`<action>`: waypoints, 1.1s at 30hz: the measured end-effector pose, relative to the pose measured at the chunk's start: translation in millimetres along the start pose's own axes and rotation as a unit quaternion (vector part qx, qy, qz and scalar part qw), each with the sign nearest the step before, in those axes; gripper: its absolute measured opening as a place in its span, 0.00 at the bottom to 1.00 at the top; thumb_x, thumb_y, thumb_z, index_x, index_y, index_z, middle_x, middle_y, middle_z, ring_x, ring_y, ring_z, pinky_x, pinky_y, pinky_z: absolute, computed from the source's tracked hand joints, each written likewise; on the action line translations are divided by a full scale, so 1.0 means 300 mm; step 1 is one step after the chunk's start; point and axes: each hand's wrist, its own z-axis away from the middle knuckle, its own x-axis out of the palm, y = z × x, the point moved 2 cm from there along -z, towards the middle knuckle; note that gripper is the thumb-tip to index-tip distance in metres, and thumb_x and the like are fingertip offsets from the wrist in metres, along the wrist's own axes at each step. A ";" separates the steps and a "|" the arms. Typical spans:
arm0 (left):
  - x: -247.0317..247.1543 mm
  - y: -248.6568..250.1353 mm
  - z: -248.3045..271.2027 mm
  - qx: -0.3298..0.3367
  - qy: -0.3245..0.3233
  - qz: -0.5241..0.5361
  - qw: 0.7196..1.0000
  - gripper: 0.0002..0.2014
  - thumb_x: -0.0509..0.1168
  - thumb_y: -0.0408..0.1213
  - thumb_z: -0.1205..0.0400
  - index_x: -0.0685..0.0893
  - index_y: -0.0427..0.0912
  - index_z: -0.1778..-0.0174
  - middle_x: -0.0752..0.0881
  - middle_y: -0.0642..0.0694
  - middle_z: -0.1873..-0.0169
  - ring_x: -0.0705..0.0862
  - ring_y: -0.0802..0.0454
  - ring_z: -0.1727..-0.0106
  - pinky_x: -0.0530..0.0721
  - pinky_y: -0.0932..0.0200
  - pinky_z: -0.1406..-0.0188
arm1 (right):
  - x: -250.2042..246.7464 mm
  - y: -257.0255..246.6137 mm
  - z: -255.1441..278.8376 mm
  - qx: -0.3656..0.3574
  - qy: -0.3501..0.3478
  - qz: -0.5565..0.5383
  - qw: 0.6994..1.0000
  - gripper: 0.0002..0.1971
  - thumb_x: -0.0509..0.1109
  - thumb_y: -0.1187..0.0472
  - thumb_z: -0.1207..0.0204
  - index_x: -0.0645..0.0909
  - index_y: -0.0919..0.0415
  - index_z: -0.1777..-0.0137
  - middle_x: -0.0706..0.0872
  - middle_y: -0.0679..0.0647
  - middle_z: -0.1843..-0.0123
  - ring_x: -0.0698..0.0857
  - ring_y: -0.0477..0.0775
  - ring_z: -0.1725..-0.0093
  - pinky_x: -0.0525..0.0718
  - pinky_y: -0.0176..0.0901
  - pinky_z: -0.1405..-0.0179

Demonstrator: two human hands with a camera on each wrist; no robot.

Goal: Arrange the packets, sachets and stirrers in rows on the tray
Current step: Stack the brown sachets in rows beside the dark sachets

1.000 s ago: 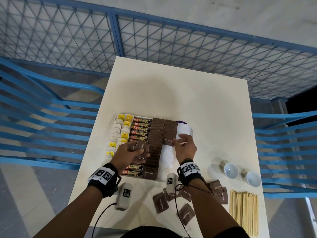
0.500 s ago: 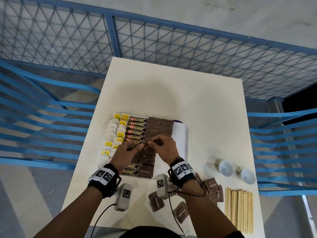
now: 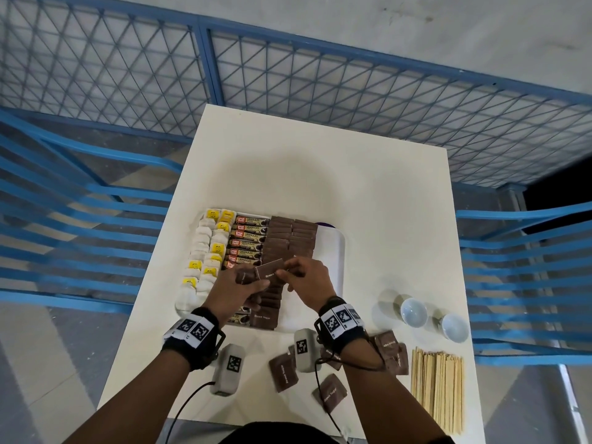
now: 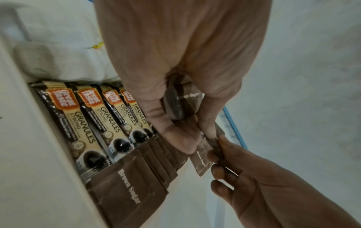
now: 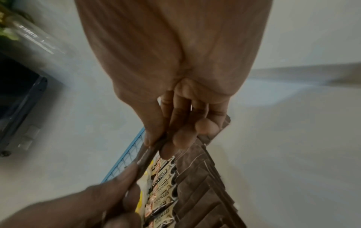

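In the head view, both hands meet above the white tray (image 3: 333, 248) on the desk (image 3: 320, 174). The left hand (image 3: 238, 288) holds a small bundle of brown sugar sachets (image 3: 245, 277), and the right hand (image 3: 309, 283) pinches one brown sachet (image 3: 269, 271) by its right end, just above the tray. On the tray lie rows of tea bags (image 3: 205, 251), coffee granule sticks (image 3: 248, 243) and brown sugar sachets in rows (image 3: 288, 235). Near the front edge of the desk there are loose brown sachets (image 3: 283, 371), wooden stirrers (image 3: 437, 389) and two white cups (image 3: 432, 318).

In the left wrist view, the left hand (image 4: 181, 74) curls its fingers (image 4: 207, 117) around the bundle (image 4: 181, 101), and the right hand (image 4: 254, 177) pinches the single sachet (image 4: 202, 160) beside it, over the rows.

In the right wrist view, the thumb and fingers (image 5: 185, 135) of the right hand press together on the thin edge of the sachet (image 5: 151, 152); the left hand (image 5: 93, 200) touches its other end.
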 end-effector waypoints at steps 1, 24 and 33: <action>-0.001 -0.003 0.001 -0.004 0.003 -0.011 1.000 0.13 0.78 0.31 0.22 0.86 0.39 0.43 0.90 0.39 0.63 0.86 0.45 0.70 0.90 0.51 0.70 | -0.008 0.010 -0.001 -0.004 -0.006 0.021 1.000 0.06 0.80 0.55 0.26 0.87 0.51 0.54 0.91 0.47 0.58 0.87 0.42 0.64 0.82 0.30 0.61; -0.072 0.019 -0.005 -0.035 -0.042 0.010 0.998 0.06 0.54 0.24 0.09 0.75 0.33 0.40 0.91 0.29 0.48 0.93 0.36 0.54 0.91 0.43 0.58 | -0.051 0.121 -0.065 0.163 0.207 0.043 0.964 0.09 0.82 0.51 0.29 0.88 0.53 0.56 0.90 0.45 0.61 0.86 0.47 0.57 0.74 0.33 0.63; -0.083 0.021 -0.013 -0.041 -0.039 0.001 0.998 0.07 0.56 0.22 0.11 0.77 0.34 0.41 0.90 0.29 0.47 0.92 0.31 0.50 0.91 0.38 0.52 | -0.046 0.122 -0.058 0.149 0.203 0.051 0.966 0.12 0.83 0.48 0.31 0.84 0.50 0.57 0.88 0.43 0.64 0.86 0.46 0.58 0.73 0.29 0.62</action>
